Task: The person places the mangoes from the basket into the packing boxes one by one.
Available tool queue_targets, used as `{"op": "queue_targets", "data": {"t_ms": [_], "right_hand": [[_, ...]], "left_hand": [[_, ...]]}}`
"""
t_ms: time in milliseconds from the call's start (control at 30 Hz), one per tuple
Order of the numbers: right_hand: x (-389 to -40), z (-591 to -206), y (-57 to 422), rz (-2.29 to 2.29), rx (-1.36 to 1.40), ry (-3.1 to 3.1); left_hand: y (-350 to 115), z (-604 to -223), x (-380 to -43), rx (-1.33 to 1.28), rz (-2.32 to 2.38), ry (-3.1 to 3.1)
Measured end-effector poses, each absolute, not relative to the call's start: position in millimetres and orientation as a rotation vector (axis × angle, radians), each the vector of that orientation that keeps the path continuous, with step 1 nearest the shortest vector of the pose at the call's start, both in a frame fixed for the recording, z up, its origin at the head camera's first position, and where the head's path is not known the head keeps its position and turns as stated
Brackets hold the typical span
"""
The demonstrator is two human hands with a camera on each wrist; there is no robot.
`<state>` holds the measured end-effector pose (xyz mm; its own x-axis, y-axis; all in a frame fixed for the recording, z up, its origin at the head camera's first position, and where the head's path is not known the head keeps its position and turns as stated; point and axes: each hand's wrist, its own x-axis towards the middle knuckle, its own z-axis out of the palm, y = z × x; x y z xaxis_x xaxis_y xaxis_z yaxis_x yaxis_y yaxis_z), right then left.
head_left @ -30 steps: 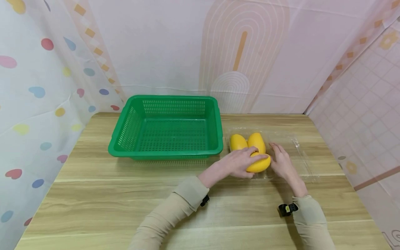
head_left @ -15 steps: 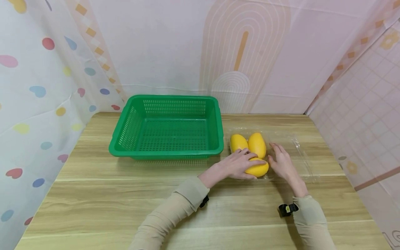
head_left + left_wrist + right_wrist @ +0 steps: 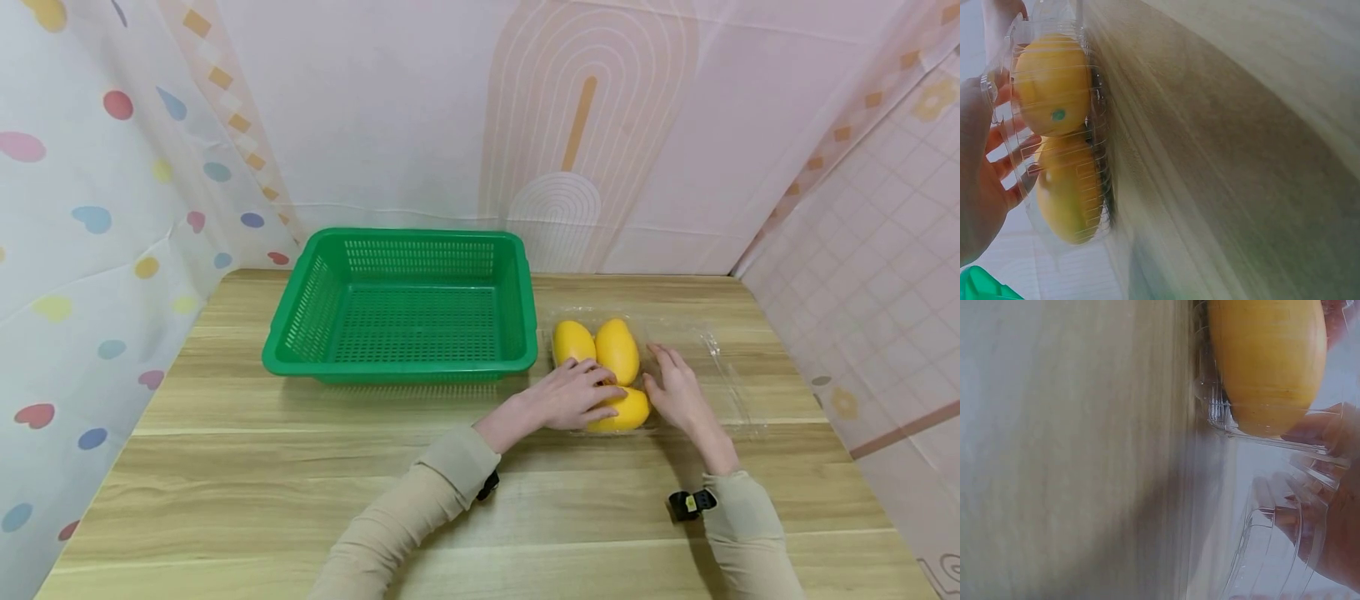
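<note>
Three yellow mangoes lie in one half of a clear plastic clamshell box point(image 3: 720, 367) on the table. Two of them, the back-left mango point(image 3: 573, 342) and the back-right mango point(image 3: 618, 350), lie side by side. Crosswise in front is the third mango point(image 3: 630, 410). My left hand point(image 3: 566, 396) lies over this front mango, its fingers spread and touching it. Through the clear wall in the left wrist view, a mango point(image 3: 1054, 81) shows a small green spot. At the box's middle edge, my right hand point(image 3: 678, 396) rests with relaxed fingers, seen partly through plastic in the right wrist view.
A green plastic basket point(image 3: 397, 367) with slotted walls stands left of the box, nothing inside it. The wooden table point(image 3: 300, 483) ends at patterned cloth walls behind and at both sides.
The front mango has gone down and toward me into the box, beside the other two. My left hand's fingers have loosened from around it. My right hand has stayed in place.
</note>
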<state>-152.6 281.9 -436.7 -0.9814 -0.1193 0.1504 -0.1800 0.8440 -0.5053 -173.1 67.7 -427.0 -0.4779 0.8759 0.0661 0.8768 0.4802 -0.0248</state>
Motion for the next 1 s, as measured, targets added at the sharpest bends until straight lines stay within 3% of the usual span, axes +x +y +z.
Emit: {"op": "queue_targets", "data": {"t_ms": [700, 1000], "right_hand": [[-144, -430, 321, 0.644, 0.028, -2.823], [-133, -434, 349, 0.466, -0.372, -2.939]], "left_hand": [[49, -437, -169, -1.055, -0.216, -2.586], [50, -439, -158, -0.695, -0.346, -2.778]]}}
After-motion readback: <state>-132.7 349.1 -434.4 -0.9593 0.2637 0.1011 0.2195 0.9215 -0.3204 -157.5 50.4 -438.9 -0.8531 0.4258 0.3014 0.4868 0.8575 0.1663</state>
